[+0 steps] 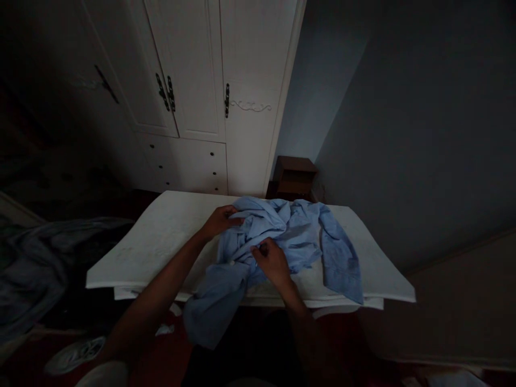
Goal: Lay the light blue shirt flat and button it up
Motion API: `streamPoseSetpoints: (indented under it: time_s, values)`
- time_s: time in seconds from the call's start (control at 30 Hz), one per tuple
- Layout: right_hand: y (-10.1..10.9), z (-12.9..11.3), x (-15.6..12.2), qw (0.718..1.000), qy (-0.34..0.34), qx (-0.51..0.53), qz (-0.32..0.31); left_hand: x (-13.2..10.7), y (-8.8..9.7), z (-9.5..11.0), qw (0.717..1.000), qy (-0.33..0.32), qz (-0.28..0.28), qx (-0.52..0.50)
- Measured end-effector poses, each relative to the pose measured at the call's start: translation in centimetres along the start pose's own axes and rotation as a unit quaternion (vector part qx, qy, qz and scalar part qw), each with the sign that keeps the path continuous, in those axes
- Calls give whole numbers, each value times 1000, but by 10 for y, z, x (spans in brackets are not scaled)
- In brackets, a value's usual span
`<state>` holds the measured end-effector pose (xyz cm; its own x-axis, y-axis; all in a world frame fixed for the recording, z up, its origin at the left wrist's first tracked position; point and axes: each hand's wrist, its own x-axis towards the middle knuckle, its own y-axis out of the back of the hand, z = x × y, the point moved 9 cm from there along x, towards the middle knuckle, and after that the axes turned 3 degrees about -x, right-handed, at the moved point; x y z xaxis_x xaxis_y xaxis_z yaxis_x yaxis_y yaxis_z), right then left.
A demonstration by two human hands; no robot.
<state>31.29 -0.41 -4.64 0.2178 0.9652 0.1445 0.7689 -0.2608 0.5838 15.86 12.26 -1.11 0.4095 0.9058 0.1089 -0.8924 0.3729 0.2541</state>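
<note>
A crumpled light-blue long-sleeved shirt (298,236) lies across a white table (153,242). One sleeve stretches to the right, its cuff at the front edge, while another part of the cloth hangs over that edge toward me. At the shirt's left side, my left hand (222,220) has its thumb and fingers closed on a fold. My right hand (274,262) is over the shirt's middle, fingers curled and thumb against the cloth in a pinch. Its fingertips are partly hidden in the dim light. A small pale button (232,263) shows between the hands.
Behind the table stands a white wardrobe (193,107) with dark handles and drawers. A small brown cabinet (296,174) is by the grey wall (423,134). Dark cloth (36,263) is heaped at left, and a shoe (76,355) sits on the red floor.
</note>
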Motion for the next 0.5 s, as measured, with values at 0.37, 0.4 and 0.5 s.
streamPoseSetpoints:
  time_s: [0.37, 0.4, 0.5]
  values:
    - [62, 42, 0, 961, -38, 220, 166, 11, 90, 79, 966, -155, 147, 144]
    - [61, 40, 1, 959, -37, 227, 164, 13, 92, 86, 958, -173, 160, 165]
    - [59, 37, 2, 951, -36, 241, 192, 22, 89, 89, 963, -169, 164, 128]
